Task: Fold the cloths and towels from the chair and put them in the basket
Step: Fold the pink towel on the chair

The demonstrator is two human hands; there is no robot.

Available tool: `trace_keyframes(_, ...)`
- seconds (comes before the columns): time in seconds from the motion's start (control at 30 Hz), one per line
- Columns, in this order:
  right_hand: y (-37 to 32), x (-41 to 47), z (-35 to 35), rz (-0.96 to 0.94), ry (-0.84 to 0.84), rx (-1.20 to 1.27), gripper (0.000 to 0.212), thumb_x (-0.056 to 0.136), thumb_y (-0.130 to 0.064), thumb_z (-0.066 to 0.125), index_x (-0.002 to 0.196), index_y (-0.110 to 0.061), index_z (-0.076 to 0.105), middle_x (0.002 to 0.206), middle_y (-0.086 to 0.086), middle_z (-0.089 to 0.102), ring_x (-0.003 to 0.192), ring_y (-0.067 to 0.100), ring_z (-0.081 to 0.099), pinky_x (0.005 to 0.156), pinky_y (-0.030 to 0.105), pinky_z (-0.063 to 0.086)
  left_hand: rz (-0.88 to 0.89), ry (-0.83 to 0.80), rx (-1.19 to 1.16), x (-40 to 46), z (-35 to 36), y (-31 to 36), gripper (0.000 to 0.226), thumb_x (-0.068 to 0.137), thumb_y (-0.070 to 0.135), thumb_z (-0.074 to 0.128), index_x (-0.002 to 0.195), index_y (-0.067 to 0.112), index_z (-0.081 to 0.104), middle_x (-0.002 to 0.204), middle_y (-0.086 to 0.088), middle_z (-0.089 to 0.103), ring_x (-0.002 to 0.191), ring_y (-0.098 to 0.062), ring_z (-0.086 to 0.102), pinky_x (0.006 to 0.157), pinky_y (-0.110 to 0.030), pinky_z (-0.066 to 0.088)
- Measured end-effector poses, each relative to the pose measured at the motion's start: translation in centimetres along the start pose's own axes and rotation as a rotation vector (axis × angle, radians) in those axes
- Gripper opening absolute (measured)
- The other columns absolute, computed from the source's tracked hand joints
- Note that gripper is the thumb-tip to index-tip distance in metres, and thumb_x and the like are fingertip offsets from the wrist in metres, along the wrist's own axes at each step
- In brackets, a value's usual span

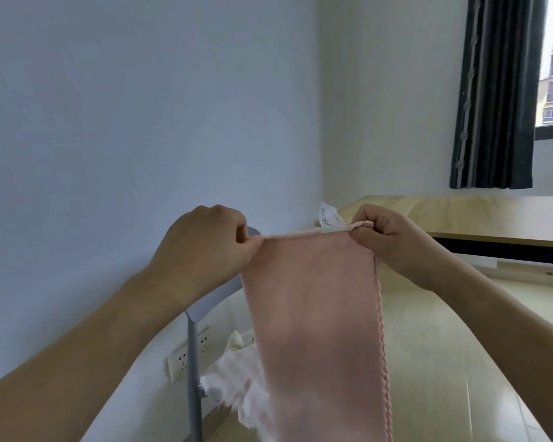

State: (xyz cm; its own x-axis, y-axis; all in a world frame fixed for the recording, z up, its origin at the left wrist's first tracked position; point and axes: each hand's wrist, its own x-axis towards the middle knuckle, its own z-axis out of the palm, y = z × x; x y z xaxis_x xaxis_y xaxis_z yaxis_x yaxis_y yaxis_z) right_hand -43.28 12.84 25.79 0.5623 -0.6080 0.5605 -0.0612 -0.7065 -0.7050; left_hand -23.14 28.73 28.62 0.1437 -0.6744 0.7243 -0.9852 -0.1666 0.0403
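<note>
On the left, my left hand (205, 247) is closed in a pinch on the left top corner of the pink towel (316, 314), with the thumb and the curled fingers pressing the hem together. From there the top edge of the towel runs almost level to the right, only a little higher at the far end, and it is pulled tight between the two hands. A white label (329, 218) stands up from this edge just beside my right hand (393, 240), which is also closed, pinching the right top corner. The towel hangs straight down from the two corners, so its long axis is vertical and its short axis goes from hand to hand; the lower end goes out of the picture. Both hands are at nearly the same height and equally near to the towel, each on its own corner. I judge that the next fold depends on this: the corners can come together sideways, or the top edge can go down along the long axis. Behind the towel, low and a little left, I see the grey chair (193, 346) with white cloths (237, 384) on it. The basket is not in view.
</note>
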Motion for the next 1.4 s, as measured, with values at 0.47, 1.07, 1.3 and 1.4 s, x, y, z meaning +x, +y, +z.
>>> trace_keyframes(0.47, 5.8, 4.2, 3.4, 0.157, -0.071, -0.407, 0.018, 0.097, -0.019, 0.044, 0.098, -0.019, 0.061, 0.093, -0.005, 0.062, 0.083, 0.012, 0.056, 0.066, 0.024, 0.041, 0.014, -0.402, -0.246, 3.1, 10.4, -4.4, 0.017, 0.086, 0.034, 0.066, 0.082, 0.02, 0.057, 0.071, 0.011, 0.054, 0.067, -0.008, 0.051, 0.056, -0.021, 0.033)
trace_keyframes(1.07, 9.6, 0.0, 6.4, 0.486, -0.334, -0.027, 0.014, 0.091, -0.012, 0.054, 0.089, -0.006, 0.066, 0.09, 0.008, 0.063, 0.083, 0.02, 0.062, 0.073, 0.028, 0.053, -0.014, -0.927, -0.496, -2.8, 12.0, -5.0, 0.007, 0.073, 0.023, 0.057, 0.076, 0.018, 0.053, 0.07, 0.008, 0.048, 0.063, -0.007, 0.042, 0.061, -0.026, 0.035)
trace_keyframes(1.3, 16.1, -5.5, 10.2, 0.91, -0.943, -0.246, 0.009, 0.095, -0.012, 0.055, 0.09, -0.014, 0.062, 0.089, 0.006, 0.067, 0.08, 0.02, 0.067, 0.088, 0.037, 0.057, -0.232, -1.497, -0.557, -11.1, 20.9, -3.8, 0.017, 0.085, 0.005, 0.058, 0.079, 0.02, 0.051, 0.084, 0.0, 0.052, 0.081, -0.014, 0.054, 0.072, -0.025, 0.053)
trace_keyframes(1.4, 16.6, -3.8, 10.6, 0.861, -0.854, -0.249, 0.009, 0.096, -0.013, 0.053, 0.091, -0.015, 0.06, 0.089, 0.006, 0.066, 0.079, 0.019, 0.067, 0.085, 0.036, 0.058, -0.264, -1.397, -0.513, -9.7, 22.2, -5.2, 0.012, 0.086, 0.011, 0.06, 0.097, 0.015, 0.056, 0.1, -0.002, 0.057, 0.093, -0.02, 0.061, 0.079, -0.03, 0.056)
